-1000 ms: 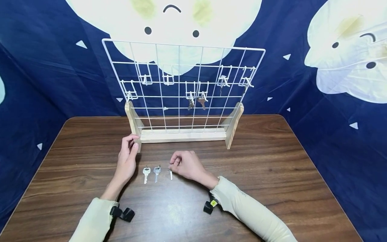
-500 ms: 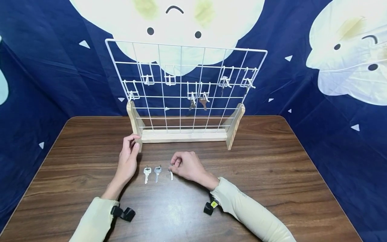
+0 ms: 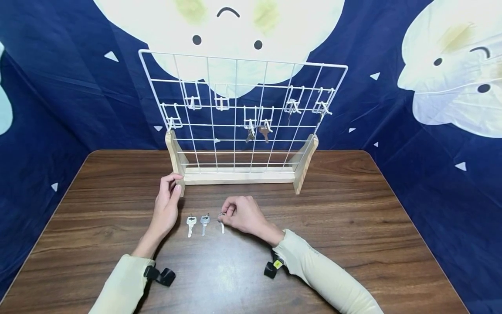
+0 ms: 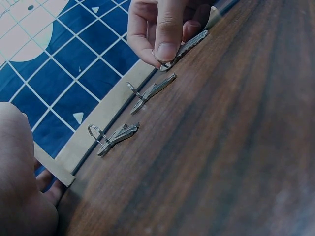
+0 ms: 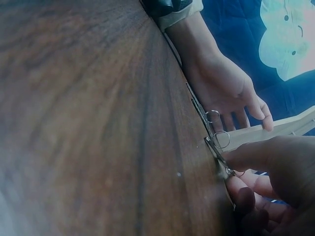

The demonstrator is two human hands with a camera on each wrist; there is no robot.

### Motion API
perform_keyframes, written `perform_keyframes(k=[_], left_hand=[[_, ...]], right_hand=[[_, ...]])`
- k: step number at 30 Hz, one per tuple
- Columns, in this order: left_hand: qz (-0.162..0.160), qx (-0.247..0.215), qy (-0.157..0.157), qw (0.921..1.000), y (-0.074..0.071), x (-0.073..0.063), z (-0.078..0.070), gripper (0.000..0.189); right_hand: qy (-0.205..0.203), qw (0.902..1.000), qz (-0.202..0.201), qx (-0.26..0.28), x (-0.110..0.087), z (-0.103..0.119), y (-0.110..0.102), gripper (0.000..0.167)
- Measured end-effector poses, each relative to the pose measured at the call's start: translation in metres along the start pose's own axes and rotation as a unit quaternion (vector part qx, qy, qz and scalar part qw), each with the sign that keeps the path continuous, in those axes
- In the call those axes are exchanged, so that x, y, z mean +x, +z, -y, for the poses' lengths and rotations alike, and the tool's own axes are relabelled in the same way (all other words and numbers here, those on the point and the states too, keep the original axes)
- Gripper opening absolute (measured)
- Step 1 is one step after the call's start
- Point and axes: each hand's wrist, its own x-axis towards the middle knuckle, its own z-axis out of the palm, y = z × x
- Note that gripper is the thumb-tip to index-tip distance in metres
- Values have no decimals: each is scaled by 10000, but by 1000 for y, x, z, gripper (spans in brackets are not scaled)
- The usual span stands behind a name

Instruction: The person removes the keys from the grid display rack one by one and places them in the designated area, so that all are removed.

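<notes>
Because the rightmost key (image 3: 221, 225) lies flat on the table (image 3: 353, 226), I have curled my right hand (image 3: 243, 214) over its head and pinched the ring end between thumb and forefinger — the blade points back toward me and rests on the wood. From the left wrist view my thumb (image 4: 167, 34) sits right over the ring, pressing it down; whether the key has lifted at all I cannot tell.

My left hand (image 3: 166, 205) rests on its edge beside the wooden foot (image 3: 175, 161) of the grid rack (image 3: 243, 113), fingers loosely curled and holding nothing, the fingertips close to the foot.

Between my two hands lie two more silver keys, the left one (image 3: 190, 224) and the middle one (image 3: 203, 223), side by side, rings toward the rack, near each other but apart — and the middle one is just beside the key I am pinching, so my fingers have little room on that side.

On the rack, small white hooks (image 3: 221, 104) hang in two rows; two darker keys (image 3: 257, 132) dangle from hooks near the middle. Nothing stands between my right hand and the rack's wooden base (image 3: 239, 175).
</notes>
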Motion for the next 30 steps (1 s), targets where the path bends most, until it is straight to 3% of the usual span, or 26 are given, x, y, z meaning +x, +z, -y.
perform_keyframes(k=[18, 30], left_hand=[[9, 54, -123, 9999, 1, 0, -4, 31], [-5, 68, -124, 9999, 0, -1, -5, 31]], right_hand=[[240, 9996, 133, 23, 1, -1, 1, 18], [149, 9995, 160, 227, 2, -6, 2, 18]])
